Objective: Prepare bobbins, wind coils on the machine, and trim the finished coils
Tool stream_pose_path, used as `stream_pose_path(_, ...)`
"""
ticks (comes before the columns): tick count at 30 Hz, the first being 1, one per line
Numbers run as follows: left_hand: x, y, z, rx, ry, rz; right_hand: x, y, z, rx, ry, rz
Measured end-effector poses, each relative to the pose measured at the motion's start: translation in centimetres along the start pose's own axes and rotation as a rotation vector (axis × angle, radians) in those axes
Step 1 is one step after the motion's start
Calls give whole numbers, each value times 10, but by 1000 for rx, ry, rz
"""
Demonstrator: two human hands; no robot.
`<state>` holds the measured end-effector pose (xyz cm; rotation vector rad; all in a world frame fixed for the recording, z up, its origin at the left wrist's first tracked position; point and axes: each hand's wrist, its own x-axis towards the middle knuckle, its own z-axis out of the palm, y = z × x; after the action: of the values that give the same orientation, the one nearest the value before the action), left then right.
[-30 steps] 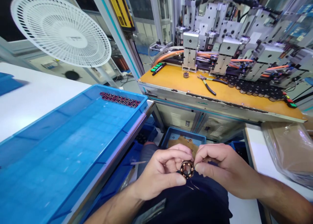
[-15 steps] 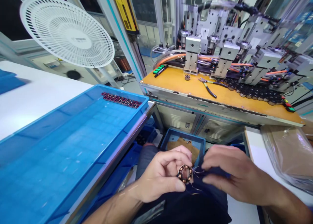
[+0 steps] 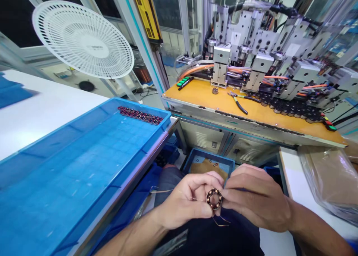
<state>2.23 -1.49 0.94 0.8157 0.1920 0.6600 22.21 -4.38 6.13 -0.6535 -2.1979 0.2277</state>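
A small round wound coil ring (image 3: 214, 199) with copper windings sits between my two hands over my lap. My left hand (image 3: 186, 202) pinches it from the left with thumb and fingers. My right hand (image 3: 256, 198) is closed against its right side, fingertips on the ring. Thin copper wire ends (image 3: 220, 222) trail below it. A row of similar coil rings (image 3: 140, 115) lies at the far edge of the big blue tray (image 3: 69, 166) on my left.
A white fan (image 3: 84, 39) stands at the back left. Ahead, an orange-topped machine bench (image 3: 251, 110) carries pliers (image 3: 237, 101), a loose coil (image 3: 214, 90) and grey tooling. A small blue bin (image 3: 208, 162) sits below it. A plastic bag (image 3: 330, 177) lies on the right table.
My right hand drew away from the ring half a second ago, pulling wire, and has come back against it. The view shifted slightly.
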Motion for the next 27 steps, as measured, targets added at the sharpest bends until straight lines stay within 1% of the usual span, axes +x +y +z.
stream_pose_path(3,0,-1,-1,14,-6,12,-2,0,4,3,35,15)
stream_pose_path(6,1,-1,0,47,-5,38,-4,-4,7,43,76,81)
stream_pose_path(10,2,-1,2,185,23,162,-8,-11,16,101,160,233)
stream_pose_path(12,1,-1,1,260,62,232,-10,-13,20,90,197,263)
stream_pose_path(13,0,-1,0,293,89,242,-11,-13,22,75,208,260)
stream_pose_path(15,-2,0,-1,358,130,189,-13,-12,24,41,223,241)
stream_pose_path(17,-6,2,-3,405,118,75,-14,-11,25,9,222,228)
stream_pose_path(19,-8,3,-3,402,95,-3,-15,-11,24,-21,218,217)
stream_pose_path(21,-9,3,-2,363,98,-8,-16,-12,25,-56,215,212)
stream_pose_path(24,-7,-1,1,284,108,67,-15,-16,26,-127,234,240)
stream_pose_path(27,-4,-4,2,189,81,201,-13,-17,27,-202,245,280)
